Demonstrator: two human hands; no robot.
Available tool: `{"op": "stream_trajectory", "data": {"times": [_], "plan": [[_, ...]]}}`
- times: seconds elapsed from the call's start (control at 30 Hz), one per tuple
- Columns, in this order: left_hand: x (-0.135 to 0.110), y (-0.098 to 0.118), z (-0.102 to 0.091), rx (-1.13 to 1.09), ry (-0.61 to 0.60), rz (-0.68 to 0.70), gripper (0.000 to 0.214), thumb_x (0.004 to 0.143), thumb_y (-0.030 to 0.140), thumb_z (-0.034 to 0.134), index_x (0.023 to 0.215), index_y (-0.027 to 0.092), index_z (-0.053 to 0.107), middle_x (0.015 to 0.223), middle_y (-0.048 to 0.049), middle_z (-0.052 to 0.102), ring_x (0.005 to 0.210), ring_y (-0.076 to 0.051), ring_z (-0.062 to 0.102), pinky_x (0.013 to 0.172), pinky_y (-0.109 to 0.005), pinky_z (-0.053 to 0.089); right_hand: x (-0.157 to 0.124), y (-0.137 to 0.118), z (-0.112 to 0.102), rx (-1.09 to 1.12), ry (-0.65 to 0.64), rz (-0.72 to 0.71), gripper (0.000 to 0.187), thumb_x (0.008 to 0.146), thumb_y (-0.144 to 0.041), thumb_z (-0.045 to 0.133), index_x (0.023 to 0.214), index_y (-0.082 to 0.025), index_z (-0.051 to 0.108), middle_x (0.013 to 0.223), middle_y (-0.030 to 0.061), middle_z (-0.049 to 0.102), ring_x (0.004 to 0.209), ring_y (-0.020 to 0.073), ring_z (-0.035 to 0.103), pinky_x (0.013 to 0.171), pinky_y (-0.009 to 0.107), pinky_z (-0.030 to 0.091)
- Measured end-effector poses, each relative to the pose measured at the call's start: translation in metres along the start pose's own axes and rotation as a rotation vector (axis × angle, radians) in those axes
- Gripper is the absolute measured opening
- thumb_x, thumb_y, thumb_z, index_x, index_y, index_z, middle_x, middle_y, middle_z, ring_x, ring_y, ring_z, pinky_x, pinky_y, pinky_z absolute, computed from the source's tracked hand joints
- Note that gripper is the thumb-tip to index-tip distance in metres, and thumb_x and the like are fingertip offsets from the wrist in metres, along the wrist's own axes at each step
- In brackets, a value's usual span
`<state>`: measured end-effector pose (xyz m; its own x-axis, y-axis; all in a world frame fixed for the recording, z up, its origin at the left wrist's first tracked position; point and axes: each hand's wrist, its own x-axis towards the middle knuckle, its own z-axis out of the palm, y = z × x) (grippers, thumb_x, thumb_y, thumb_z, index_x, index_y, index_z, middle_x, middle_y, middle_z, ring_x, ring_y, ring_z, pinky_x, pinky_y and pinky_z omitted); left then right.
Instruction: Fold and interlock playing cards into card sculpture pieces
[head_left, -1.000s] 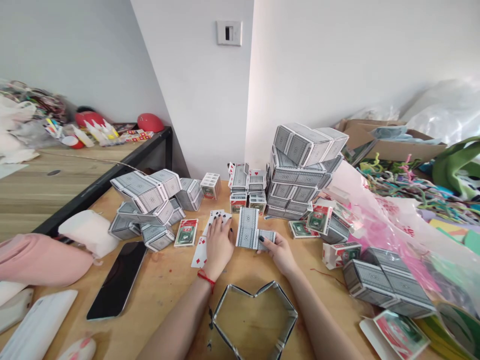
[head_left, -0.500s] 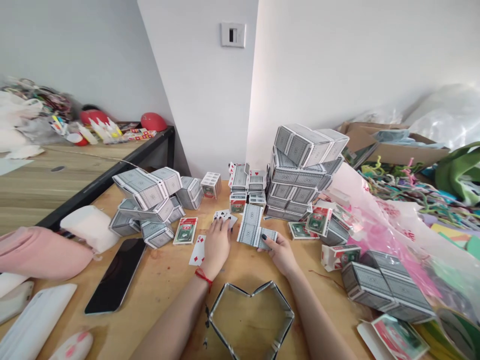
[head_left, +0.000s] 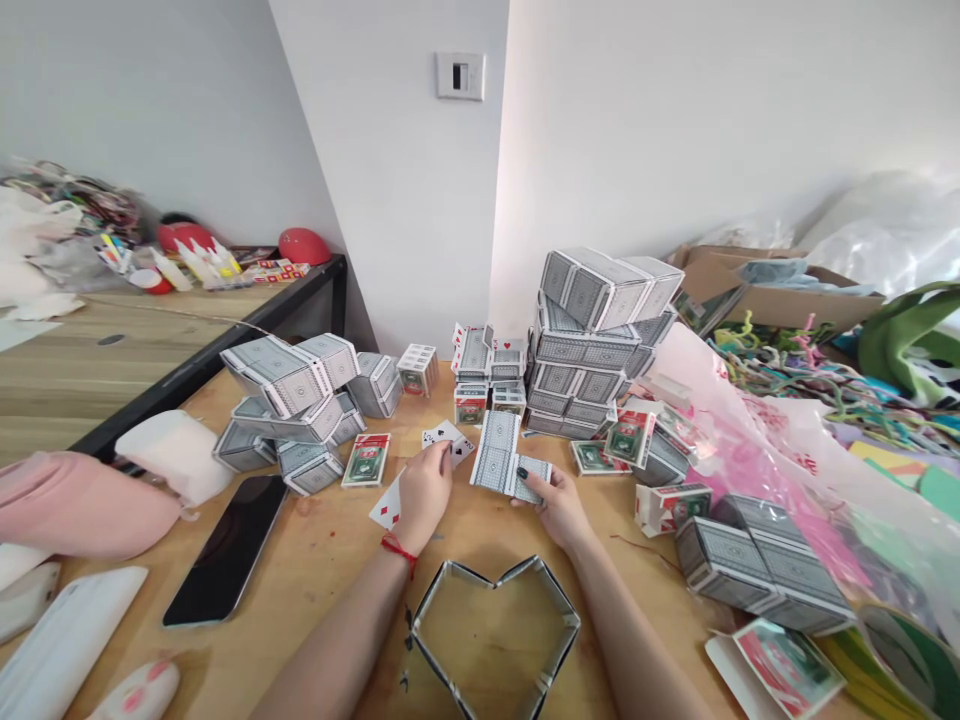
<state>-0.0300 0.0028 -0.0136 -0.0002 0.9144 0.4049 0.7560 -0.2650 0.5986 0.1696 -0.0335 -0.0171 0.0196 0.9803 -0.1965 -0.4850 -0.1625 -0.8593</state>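
My right hand grips a joined piece of patterned-back playing cards, with the thumb on its lower right section. The taller section stands up to the left of that thumb. Beside it, my left hand has its fingers drawn together on a loose playing card lying among face-up black-suit cards. A diamond card lies partly beneath the left hand. Between my forearms sits a heart-shaped frame made of folded cards.
Card-built blocks are stacked at the left and in a taller pile at the right. A card box and a black phone lie left of my hands. More boxes, card blocks and pink plastic crowd the right side.
My left hand's fingers have gone from lying spread over the face-up cards to pinched together at a card, which is shifted slightly. My right hand keeps its hold on the joined cards.
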Motion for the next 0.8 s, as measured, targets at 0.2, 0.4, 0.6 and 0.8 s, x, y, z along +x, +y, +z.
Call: {"op": "stream_trajectory", "data": {"times": [0.2,0.4,0.6,0.8], "plan": [[-0.009,0.019,0.001,-0.457,-0.059,-0.163,0.010,0.074,0.027,0.056,0.070,0.019,0.054,0.070,-0.0019,0.062,0.068,-0.016,0.059,0.067,-0.027,0.044,-0.001,-0.005,-0.003,0.159,0.028,-0.013,0.035,0.051,-0.025,0.081,0.075,-0.022,0.055,0.075,-0.0022,0.063,0.064,0.0152,0.060,0.058,0.035,0.056],[-0.018,0.048,-0.004,-1.070,-0.560,-0.373,0.045,0.078,0.030,0.053,0.121,0.023,0.039,0.113,-0.0084,0.057,0.077,-0.018,0.064,0.065,-0.031,0.052,-0.001,-0.010,-0.004,0.189,0.095,-0.078,0.036,0.055,-0.025,0.078,0.088,-0.023,0.063,0.085,0.0007,0.067,0.071,0.0161,0.062,0.062,0.028,0.051],[-0.014,0.053,-0.006,-1.147,-0.715,-0.434,0.047,0.076,0.028,0.057,0.119,0.024,0.040,0.118,-0.0081,0.055,0.079,-0.020,0.066,0.067,-0.034,0.054,-0.002,-0.007,-0.005,0.168,0.140,-0.077,0.033,0.055,-0.027,0.077,0.087,-0.020,0.068,0.084,0.0029,0.070,0.071,0.0171,0.061,0.065,0.028,0.048],[-0.012,0.051,0.001,-1.083,-0.776,-0.371,0.045,0.077,0.033,0.056,0.117,0.023,0.037,0.107,-0.0082,0.061,0.073,-0.019,0.066,0.057,-0.030,0.053,0.000,0.003,-0.005,0.035,0.177,-0.138,0.036,0.059,-0.033,0.074,0.092,-0.020,0.067,0.086,0.0045,0.069,0.070,0.0176,0.060,0.063,0.029,0.047]]}}
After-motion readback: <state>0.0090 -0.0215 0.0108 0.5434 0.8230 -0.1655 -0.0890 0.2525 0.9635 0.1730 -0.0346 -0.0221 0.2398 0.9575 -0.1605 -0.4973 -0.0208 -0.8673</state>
